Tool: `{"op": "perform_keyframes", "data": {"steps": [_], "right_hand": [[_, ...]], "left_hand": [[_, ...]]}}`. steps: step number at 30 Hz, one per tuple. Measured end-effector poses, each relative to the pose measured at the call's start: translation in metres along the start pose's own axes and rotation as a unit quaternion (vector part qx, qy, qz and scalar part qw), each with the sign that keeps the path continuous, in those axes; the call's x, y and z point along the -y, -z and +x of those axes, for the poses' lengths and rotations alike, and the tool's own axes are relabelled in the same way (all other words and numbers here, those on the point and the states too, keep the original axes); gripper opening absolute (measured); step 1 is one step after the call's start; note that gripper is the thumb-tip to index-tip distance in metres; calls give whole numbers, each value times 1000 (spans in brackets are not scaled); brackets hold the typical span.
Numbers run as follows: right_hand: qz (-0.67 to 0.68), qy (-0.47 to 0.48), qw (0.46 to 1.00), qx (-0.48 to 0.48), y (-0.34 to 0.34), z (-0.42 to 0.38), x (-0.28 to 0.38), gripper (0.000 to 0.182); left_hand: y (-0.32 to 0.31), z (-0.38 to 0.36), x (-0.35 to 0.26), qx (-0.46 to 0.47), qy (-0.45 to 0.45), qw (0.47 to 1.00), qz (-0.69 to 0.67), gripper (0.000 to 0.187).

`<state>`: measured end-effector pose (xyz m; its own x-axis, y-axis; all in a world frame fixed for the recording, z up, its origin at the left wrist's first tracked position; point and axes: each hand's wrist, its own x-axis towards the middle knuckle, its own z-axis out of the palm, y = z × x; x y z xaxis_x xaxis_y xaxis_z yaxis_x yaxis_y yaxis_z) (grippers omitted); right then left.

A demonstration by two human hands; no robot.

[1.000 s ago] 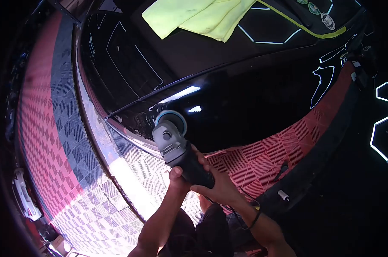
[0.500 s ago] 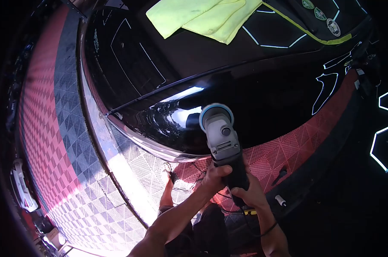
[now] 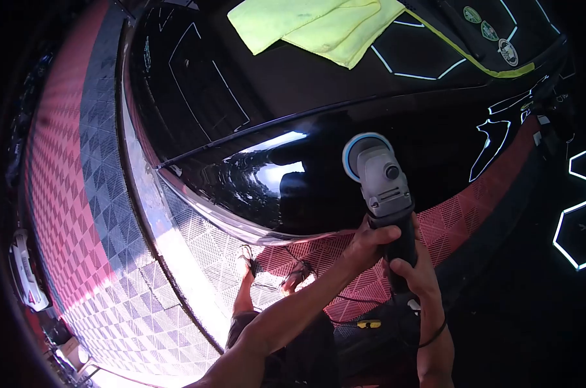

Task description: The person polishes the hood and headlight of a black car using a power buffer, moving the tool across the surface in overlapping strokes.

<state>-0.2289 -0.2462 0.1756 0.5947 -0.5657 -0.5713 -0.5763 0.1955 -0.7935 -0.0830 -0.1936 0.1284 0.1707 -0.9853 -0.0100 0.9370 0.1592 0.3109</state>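
Observation:
Both my hands hold a grey and black power polisher (image 3: pixel 385 178) over the glossy black car panel (image 3: pixel 319 194). My left hand (image 3: pixel 374 240) wraps around the body just behind the grey head, its thumb across the top. Lower down, my right hand (image 3: pixel 417 270) is closed around the black handle. The round pad (image 3: pixel 354 155) with a blue rim is at the panel; whether it touches the surface cannot be made out. A power cord hangs by my right forearm.
A yellow-green cloth (image 3: pixel 319 29) lies on the car above the panel. Red and grey floor tiles (image 3: pixel 105 187) spread at the left. A yellow object (image 3: pixel 369 324) lies near my feet. A white vehicle (image 3: pixel 26 271) stands at the far left.
The polisher has moved right and slightly up along the black panel, with both my hands still around it. The yellow object on the floor shows more fully.

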Motion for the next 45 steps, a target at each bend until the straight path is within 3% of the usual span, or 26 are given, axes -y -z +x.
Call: {"op": "perform_keyframes", "data": {"steps": [3,8,12,14,16,20,22,24,25,28,31,34,36,39,42,45], "right_hand": [[20,8,1000,5,-8,1,2,75],[-92,49,993,53,-44,11,36,73],[16,16,999,50,-51,8,22,72],[24,34,998,39,-68,9,24,72],[-37,48,996,61,-93,7,34,71],[-79,28,992,97,-134,7,41,74],[-73,-2,992,102,-136,1,34,76],[-27,33,998,38,-130,-8,4,79],[40,0,999,30,-123,-11,-28,76],[143,-21,989,11,-107,-35,-30,68],[235,-32,971,-16,-110,-40,-28,61],[173,-10,985,-12,-121,-25,-19,66],[38,15,999,-6,-138,-9,20,72],[-44,47,998,27,-149,11,35,75],[22,29,999,8,-141,9,39,75],[55,22,997,-52,-118,-1,24,76]], "left_hand": [[-1,-9,-6,-24,-13,1000,7,66],[8,-36,-28,-62,-80,995,-8,65],[6,-38,-44,-61,-16,998,23,68],[11,-51,-52,-59,-30,998,15,69],[19,-76,-64,-107,-54,993,-3,69],[40,-109,-87,-77,-88,993,-20,69],[40,-109,-83,-79,-49,995,-21,69],[37,-106,-72,-76,0,997,-11,66],[38,-102,-63,-66,38,997,15,63],[32,-82,-42,-44,129,988,70,57],[34,-82,-36,-54,134,984,103,58],[35,-92,-64,-60,91,994,23,60],[34,-98,-93,-84,52,995,16,67],[48,-99,-102,-69,1,997,-31,69],[43,-86,-104,-57,-20,998,-35,69],[29,-59,-96,-18,41,999,4,58]]}}
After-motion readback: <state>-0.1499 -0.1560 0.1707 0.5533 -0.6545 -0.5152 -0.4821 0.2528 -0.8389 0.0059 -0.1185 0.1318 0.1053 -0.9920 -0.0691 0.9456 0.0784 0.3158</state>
